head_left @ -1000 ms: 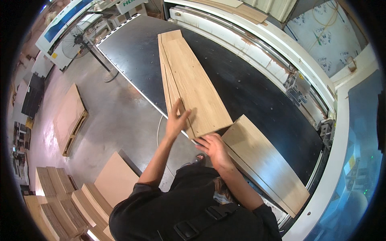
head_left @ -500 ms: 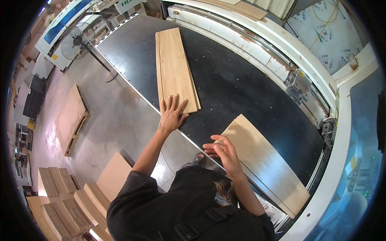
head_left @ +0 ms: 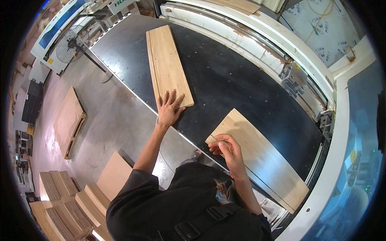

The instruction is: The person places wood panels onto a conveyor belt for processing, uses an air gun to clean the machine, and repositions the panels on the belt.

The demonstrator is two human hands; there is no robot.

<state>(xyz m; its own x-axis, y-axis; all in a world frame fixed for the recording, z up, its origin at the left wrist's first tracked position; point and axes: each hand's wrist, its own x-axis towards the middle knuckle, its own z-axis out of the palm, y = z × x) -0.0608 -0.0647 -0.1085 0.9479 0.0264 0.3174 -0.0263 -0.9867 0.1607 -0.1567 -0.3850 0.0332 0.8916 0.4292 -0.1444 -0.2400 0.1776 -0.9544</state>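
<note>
I see the long oak board [head_left: 167, 64] lying on the black machine bed [head_left: 241, 80], upper centre of the frame. My left hand [head_left: 169, 110] lies flat with fingers spread on its near end, gripping nothing. My right hand [head_left: 227, 148] pinches the corner of the second board [head_left: 261, 160], lower right. I judge it best to press evenly and keep each board square to the bed edge. A fan [head_left: 68, 46] stands upper left; stacked panels [head_left: 60, 201] crowd the lower left.

2 boards on the machine bed [head_left: 225, 80], far board [head_left: 168, 64] left, near board [head_left: 261, 160] right, pallet [head_left: 69, 120] on floor left
</note>
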